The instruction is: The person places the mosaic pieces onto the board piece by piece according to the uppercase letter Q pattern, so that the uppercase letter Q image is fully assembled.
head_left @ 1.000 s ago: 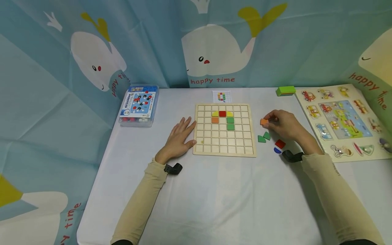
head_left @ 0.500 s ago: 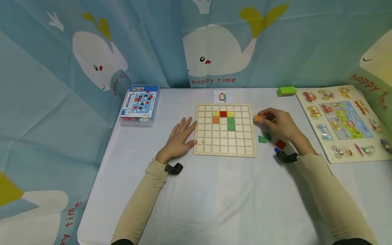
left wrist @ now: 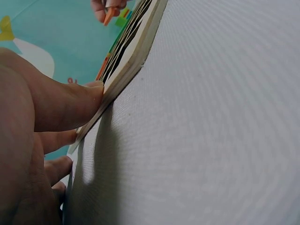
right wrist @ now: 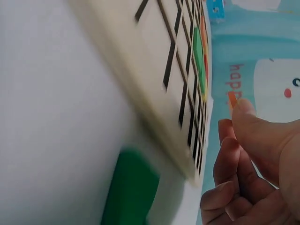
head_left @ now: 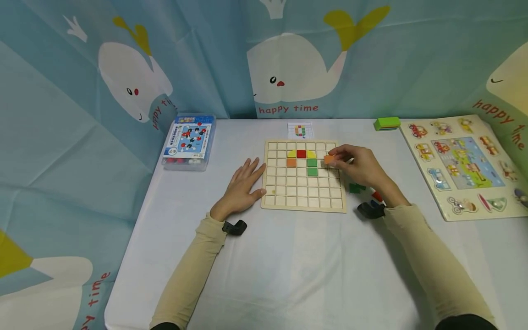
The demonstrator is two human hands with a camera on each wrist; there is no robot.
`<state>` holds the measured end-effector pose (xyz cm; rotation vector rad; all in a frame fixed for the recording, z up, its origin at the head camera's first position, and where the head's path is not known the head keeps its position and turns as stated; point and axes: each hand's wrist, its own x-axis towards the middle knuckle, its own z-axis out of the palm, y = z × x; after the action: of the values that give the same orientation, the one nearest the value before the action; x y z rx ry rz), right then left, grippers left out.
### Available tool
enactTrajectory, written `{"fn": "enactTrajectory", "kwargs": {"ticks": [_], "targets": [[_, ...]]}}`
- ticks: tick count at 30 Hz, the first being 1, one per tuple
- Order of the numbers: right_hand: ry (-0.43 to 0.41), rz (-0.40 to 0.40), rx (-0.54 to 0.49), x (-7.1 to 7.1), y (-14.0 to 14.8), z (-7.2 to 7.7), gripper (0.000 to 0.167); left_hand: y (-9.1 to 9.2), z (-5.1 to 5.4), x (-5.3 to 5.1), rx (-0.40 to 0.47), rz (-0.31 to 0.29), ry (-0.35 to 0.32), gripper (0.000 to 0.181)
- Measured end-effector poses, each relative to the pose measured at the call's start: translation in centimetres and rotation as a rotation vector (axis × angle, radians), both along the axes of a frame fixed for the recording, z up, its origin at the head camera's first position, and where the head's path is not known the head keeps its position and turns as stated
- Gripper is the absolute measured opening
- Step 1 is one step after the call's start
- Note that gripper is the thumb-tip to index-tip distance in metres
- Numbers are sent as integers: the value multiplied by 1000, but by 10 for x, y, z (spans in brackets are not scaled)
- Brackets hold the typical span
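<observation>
A wooden grid board [head_left: 283, 192] lies flat on the table, with a red square tile [head_left: 301, 154], yellow tiles [head_left: 291, 154] on either side of it, an orange tile [head_left: 291, 162] and two green tiles [head_left: 312, 167] in its cells. My right hand [head_left: 360, 167] pinches another orange tile [head_left: 328, 159] between thumb and fingers, above the board's right side; the right wrist view shows this orange tile [right wrist: 232, 101] edge-on. With fingers spread, my left hand [head_left: 241, 190] touches the board's left edge. In the left wrist view its thumb [left wrist: 70, 105] rests against that edge.
Right of the board lie green pieces [head_left: 356, 188], a red tile [head_left: 377, 196] and a blue piece, partly hidden by my right arm. A pattern card [head_left: 300, 130] lies behind the board. A plastic box [head_left: 189, 142], a green block [head_left: 387, 123] and a picture puzzle [head_left: 470, 160] stand around.
My right hand has carried the orange tile leftward, from beside the board to over its right columns. The left hand has stayed at the board's left edge.
</observation>
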<state>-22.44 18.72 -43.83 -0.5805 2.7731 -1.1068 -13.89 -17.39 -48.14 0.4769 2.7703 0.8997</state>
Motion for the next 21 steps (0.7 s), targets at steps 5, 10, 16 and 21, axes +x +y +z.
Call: {"fn": "enactTrajectory", "kwargs": {"ticks": [5, 10, 16, 21], "targets": [[-20, 50, -25, -1, -16, 0, 28, 0, 1, 0, 1, -3, 2, 77], [-36, 114, -35, -1, -28, -1, 28, 0, 1, 0, 8, -3, 9, 76], [-36, 166, -50, -1, -40, -4, 27, 0, -1, 0, 5, -1, 11, 76], [-29, 213, -72, -1, -51, -6, 26, 0, 0, 0, 13, 1, 12, 76]]}}
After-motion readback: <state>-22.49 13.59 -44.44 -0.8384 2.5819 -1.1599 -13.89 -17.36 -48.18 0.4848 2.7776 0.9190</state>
